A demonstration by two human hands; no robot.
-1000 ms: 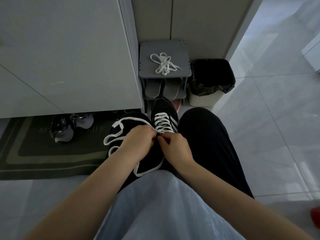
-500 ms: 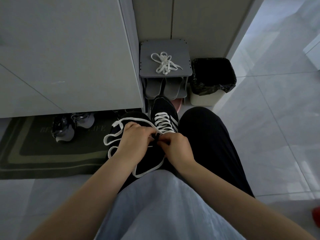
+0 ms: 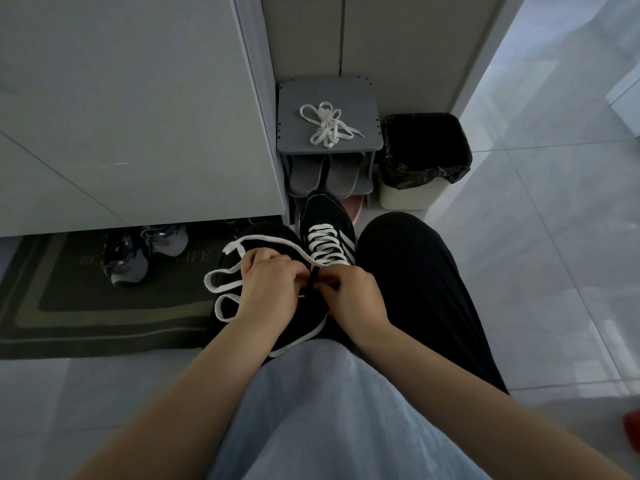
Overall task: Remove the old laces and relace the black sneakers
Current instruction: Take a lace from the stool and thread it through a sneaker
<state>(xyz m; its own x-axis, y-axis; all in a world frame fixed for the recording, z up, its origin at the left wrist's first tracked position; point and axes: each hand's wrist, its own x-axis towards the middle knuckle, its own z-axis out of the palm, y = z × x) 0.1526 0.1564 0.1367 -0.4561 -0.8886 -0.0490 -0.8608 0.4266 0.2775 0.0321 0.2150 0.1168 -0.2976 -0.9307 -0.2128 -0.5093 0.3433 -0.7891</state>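
Note:
A black sneaker (image 3: 327, 220) with white stripes lies on my lap, toe pointing away, with white lace crossed through its front eyelets. My left hand (image 3: 268, 289) and my right hand (image 3: 353, 296) meet over the rear of its tongue, fingers curled, each pinching the white lace (image 3: 221, 277) there. Loose lace loops spill left over my black trouser leg and one strand runs under my right wrist. A bundle of white laces (image 3: 327, 128) lies on top of a grey shoe rack (image 3: 360, 98).
Grey slippers (image 3: 325, 174) sit inside the rack. A bin with a black liner (image 3: 426, 157) stands to its right. Grey-blue sneakers (image 3: 138, 251) rest on a dark doormat (image 3: 69, 306) under a white cabinet (image 3: 131, 116). Pale tiled floor spreads right.
My left hand has shifted slightly up and toward the shoe's eyelets, fingers curling more over the lace. The right hand stays in place.

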